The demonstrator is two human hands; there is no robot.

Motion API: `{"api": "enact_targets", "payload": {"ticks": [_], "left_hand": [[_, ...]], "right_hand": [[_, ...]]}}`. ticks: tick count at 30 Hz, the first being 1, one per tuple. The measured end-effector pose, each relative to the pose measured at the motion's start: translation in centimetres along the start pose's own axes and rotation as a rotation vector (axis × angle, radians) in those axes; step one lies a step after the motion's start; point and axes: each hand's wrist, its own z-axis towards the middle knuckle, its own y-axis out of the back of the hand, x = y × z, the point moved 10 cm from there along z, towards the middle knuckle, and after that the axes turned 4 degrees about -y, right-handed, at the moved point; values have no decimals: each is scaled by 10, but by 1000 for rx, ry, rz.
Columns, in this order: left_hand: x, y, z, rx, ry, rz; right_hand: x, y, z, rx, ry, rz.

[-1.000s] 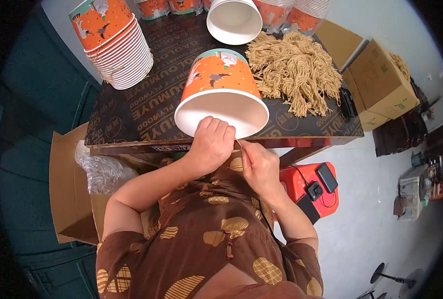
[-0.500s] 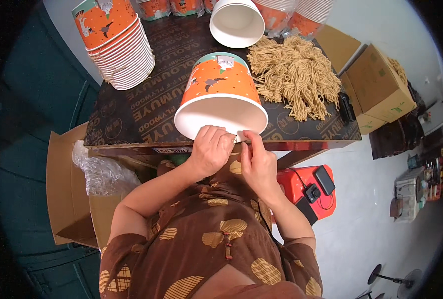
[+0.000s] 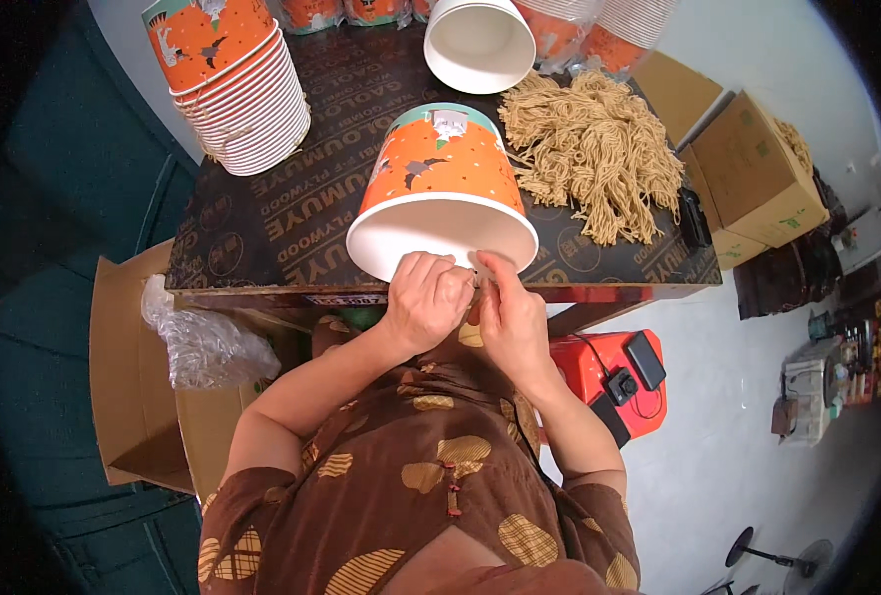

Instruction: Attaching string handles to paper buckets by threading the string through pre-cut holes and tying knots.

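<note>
An orange paper bucket (image 3: 440, 164) with a green band and a white inside lies tipped at the table's front edge, its mouth facing me. At the near part of its rim, my left hand (image 3: 428, 302) is closed, with the fingers curled at the edge. Close beside it, my right hand (image 3: 508, 315) pinches the same rim, its forefinger over the edge and the thumb below. Between the fingertips sits a small dark spot, too small to make out. Tan cords (image 3: 599, 159) lie in a loose heap right of the bucket.
A tall stack of matching buckets (image 3: 247, 109) stands at the left of the dark table (image 3: 232, 223). Another white bucket (image 3: 480, 48) lies behind. Cardboard boxes (image 3: 753, 169) are at the right; an open carton (image 3: 133, 377) with clear plastic is below left. A red stool (image 3: 599, 357) holds small devices.
Both hands have shifted very slightly right and down along the rim, still close together. The bucket's near rim has dropped slightly. The view has moved a little.
</note>
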Motion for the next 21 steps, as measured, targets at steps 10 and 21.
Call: {"api": "enact_targets", "payload": {"ticks": [10,21], "left_hand": [[0,0,3,26,35,-28],[1,-1,3,79,64,-42]], "right_hand": [[-7,-2,0,27,-64,178],[-9,-7,2,78,-114,202]]}}
